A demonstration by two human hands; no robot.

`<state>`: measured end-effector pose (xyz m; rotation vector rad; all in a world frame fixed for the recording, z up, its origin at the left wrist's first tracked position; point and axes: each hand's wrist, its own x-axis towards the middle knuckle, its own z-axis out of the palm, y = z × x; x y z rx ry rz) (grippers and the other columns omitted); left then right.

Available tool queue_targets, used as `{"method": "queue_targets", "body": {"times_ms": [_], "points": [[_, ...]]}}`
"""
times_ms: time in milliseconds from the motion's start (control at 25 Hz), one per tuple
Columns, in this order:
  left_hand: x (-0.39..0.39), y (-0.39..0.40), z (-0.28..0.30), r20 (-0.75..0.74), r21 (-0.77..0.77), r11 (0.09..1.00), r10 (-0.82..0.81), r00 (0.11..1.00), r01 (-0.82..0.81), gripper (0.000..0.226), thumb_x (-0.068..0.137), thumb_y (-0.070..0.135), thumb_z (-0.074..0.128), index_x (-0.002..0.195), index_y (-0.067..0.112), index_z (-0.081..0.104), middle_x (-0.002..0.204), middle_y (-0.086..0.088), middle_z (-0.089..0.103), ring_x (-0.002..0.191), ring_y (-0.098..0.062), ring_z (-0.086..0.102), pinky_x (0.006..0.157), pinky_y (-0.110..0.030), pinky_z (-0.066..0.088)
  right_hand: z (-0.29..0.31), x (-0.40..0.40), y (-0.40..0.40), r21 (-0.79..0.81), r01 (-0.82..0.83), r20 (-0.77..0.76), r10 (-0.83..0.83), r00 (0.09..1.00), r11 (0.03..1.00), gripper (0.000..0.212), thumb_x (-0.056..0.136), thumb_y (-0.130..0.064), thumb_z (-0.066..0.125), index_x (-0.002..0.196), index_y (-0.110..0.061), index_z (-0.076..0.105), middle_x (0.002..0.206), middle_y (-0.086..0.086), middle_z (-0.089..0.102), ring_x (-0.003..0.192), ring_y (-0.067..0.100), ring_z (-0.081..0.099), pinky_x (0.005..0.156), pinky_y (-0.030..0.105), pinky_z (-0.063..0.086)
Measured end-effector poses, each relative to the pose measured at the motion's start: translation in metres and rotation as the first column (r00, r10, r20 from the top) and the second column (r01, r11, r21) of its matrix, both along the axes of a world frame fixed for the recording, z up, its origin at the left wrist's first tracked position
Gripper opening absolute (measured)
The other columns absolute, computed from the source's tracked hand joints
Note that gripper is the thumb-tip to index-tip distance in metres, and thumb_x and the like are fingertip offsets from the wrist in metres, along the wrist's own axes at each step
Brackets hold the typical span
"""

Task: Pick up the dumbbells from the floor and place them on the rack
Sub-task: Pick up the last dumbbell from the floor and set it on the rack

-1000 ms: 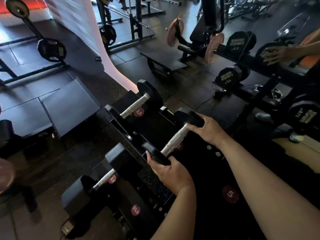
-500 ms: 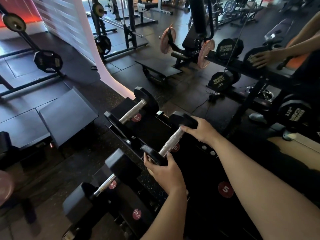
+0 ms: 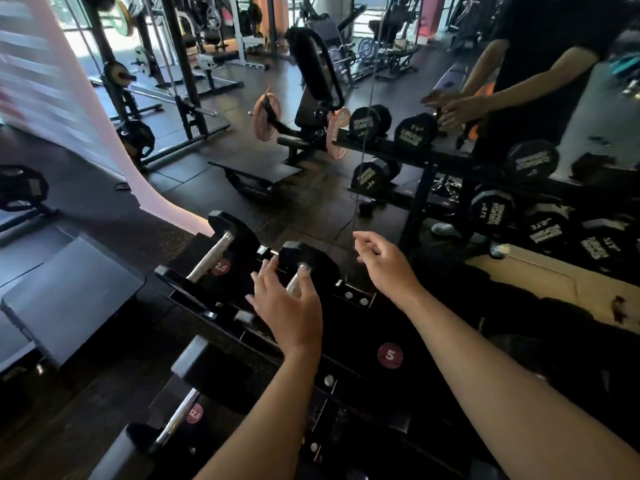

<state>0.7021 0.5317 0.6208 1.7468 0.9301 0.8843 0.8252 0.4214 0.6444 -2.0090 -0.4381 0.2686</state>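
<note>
Both hands [image 3: 289, 308] [image 3: 384, 259] open above dumbbell [image 3: 306, 263]

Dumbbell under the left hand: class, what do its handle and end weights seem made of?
Dumbbell handle: probably polished steel or chrome, being silvery with bright glints. End weight: matte black, likely rubber-coated, since it shows only dull highlights; the metal beneath cannot be seen.

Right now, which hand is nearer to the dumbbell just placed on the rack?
Left. The left hand hovers over the dumbbell, its fingers spread around the handle. The right hand is raised beside it, to the right, clearly apart and open.
</note>
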Motion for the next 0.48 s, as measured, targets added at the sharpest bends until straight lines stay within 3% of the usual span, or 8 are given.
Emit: {"method": "queue_targets", "body": {"times_ms": [80,160,200,280,480], "points": [[0.006,-0.017,0.018,0.035,0.026,0.972,-0.234,0.972,0.233,0.049,0.094,0.045,0.056,0.137,0.022,0.054,0.144,0.005,0.049,0.137,-0.015,0.042,0.115,-0.038,0.034,0.01,-0.008,-0.038,-0.021,0.083,0.024,-0.083,0.996,0.996,0.034,0.105,-0.04,0.051,0.134,-0.028,0.063,0.106,-0.009,0.067,0.108,0.013,0.065,0.089,0.026,0.043],[0.012,-0.048,0.039,0.013,0.032,0.889,-0.457,0.889,0.457,0.043,0.097,0.041,0.058,0.136,0.025,0.056,0.138,0.011,0.051,0.127,-0.005,0.047,0.097,-0.011,0.037,0.02,-0.02,-0.093,-0.039,0.161,0.048,-0.159,0.986,0.986,0.035,0.104,-0.036,0.054,0.136,-0.027,0.062,0.112,-0.006,0.069,0.112,0.014,0.065,0.09,0.026,0.045],[0.016,-0.067,0.048,-0.019,0.053,0.837,-0.544,0.839,0.544,0.041,0.097,0.04,0.059,0.135,0.025,0.057,0.135,0.012,0.052,0.122,-0.003,0.049,0.088,-0.004,0.034,0.025,-0.026,-0.124,-0.045,0.196,0.055,-0.194,0.98,0.98,0.036,0.103,-0.035,0.055,0.138,-0.027,0.062,0.119,-0.003,0.07,0.118,0.017,0.065,0.092,0.028,0.047],[0.021,-0.112,0.064,-0.099,0.129,0.718,-0.677,0.729,0.684,0.038,0.096,0.039,0.061,0.132,0.026,0.059,0.129,0.01,0.057,0.116,-0.004,0.053,0.082,-0.003,0.034,0.032,-0.043,-0.193,-0.07,0.278,0.062,-0.274,0.96,0.958,0.038,0.103,-0.032,0.055,0.14,-0.027,0.059,0.131,0.004,0.067,0.127,0.021,0.061,0.098,0.031,0.049],[0.004,-0.263,0.087,-0.307,0.267,0.341,-0.857,0.415,0.902,0.048,0.094,0.045,0.061,0.138,0.027,0.055,0.132,0.011,0.055,0.117,-0.006,0.053,0.095,-0.021,0.04,0.049,-0.126,-0.367,-0.144,0.547,0.118,-0.534,0.837,0.825,0.039,0.105,-0.038,0.049,0.141,-0.026,0.057,0.137,0.002,0.066,0.13,0.02,0.059,0.094,0.027,0.042]]}}
